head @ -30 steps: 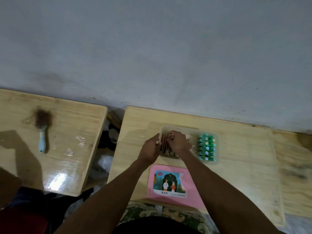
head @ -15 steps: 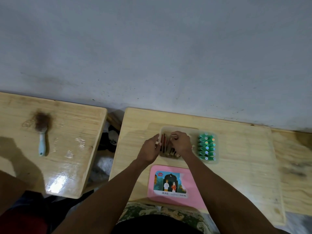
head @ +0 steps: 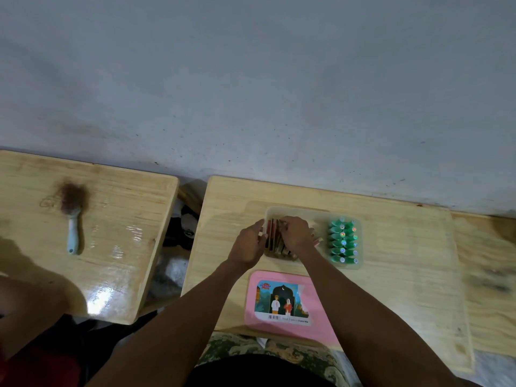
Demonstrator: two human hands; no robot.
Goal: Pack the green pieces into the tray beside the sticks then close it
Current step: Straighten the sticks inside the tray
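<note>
A clear plastic tray [head: 296, 212] sits on the right wooden table. Several green pieces [head: 343, 243] with shiny tips are stacked in a column at the tray's right end. Brown and red sticks [head: 273, 236] stand on edge in its left part. My left hand [head: 249, 241] is at the tray's left wall, fingers curled against the sticks. My right hand [head: 295, 233] lies over the sticks with its fingertips pinching them, hiding the middle of the tray. The pink lid [head: 287, 303] with a picture label lies flat in front of the tray.
A second wooden table [head: 111, 247] stands to the left with a hairbrush [head: 73, 216] on it. A dark gap with clutter [head: 181, 233] separates the tables. A grey wall [head: 251, 93] runs behind. Patterned cloth [head: 251, 350] covers my lap at the table's near edge.
My right hand has shifted slightly along the sticks and my left hand has drawn closer to the tray's left wall. The green pieces and the lid have not moved.
</note>
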